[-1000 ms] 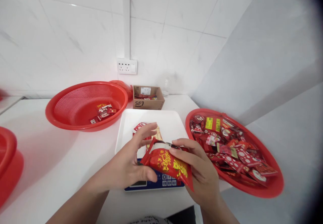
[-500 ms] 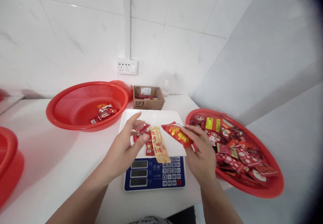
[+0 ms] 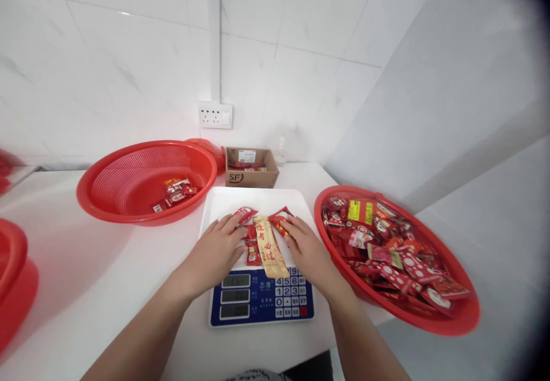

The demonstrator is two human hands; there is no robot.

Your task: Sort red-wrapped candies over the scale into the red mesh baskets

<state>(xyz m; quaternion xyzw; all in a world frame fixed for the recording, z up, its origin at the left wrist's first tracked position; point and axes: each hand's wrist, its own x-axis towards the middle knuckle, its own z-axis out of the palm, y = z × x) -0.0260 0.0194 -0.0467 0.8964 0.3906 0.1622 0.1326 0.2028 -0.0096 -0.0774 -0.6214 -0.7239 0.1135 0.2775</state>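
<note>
- Left hand (image 3: 221, 249): fingers extended, open, beside small red packets (image 3: 253, 253) on the scale's white pan (image 3: 279, 197).
- Right hand (image 3: 308, 252): fingers open, laid over another red packet (image 3: 280, 217), also on the pan.
- Gold packet (image 3: 270, 246): between both hands, lower end overlapping the keypad (image 3: 294, 298).
- Packet-filled red basket (image 3: 466, 312): right of the scale (image 3: 264, 306).

Two hands (image 3: 217, 252), centre. One scale (image 3: 258, 197) there, with three displays (image 3: 235, 296), bearing one gold packet (image 3: 270, 246) and at least four red packets (image 3: 253, 253), some partly covered. At least three red baskets (image 3: 124, 177): left edge, left of centre, right. One cardboard box (image 3: 252, 180) and one wall socket (image 3: 215, 115), upper centre. The right basket's packets (image 3: 395, 278) overlap too much to count.
</note>
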